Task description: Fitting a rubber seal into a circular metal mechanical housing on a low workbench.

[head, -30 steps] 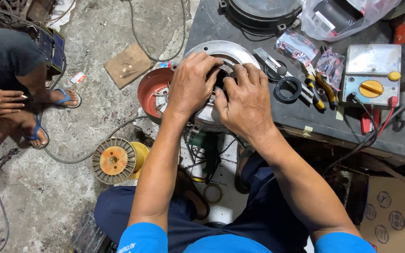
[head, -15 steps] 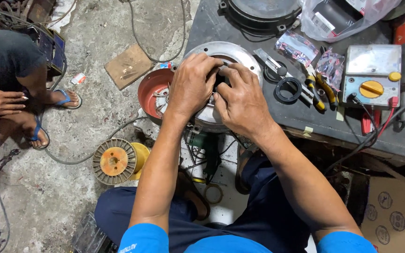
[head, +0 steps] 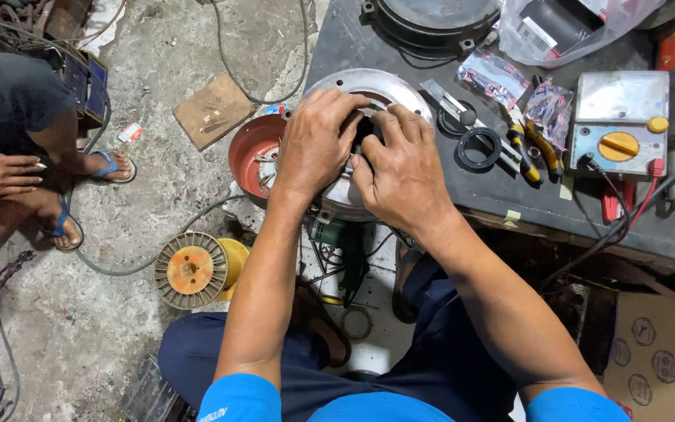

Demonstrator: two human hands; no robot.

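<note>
Hands on a round metal housing

Hands meet over a round metal housing (head: pixel 400 86) at the near edge of the dark desk (head: pixel 501 195). The left hand (head: pixel 318 141) lies curled across its middle, fingers bent down into the opening; the right hand (head: pixel 400 176) presses in from four o'clock, fingers half closed. What they pinch inside is hidden, perhaps a small dark part. At three o'clock of the housing lie a black ring (head: pixel 478 148) and yellow-handled pliers (head: pixel 537 148). At nine o'clock a red bowl (head: pixel 248 152) sits on the floor.
</note>
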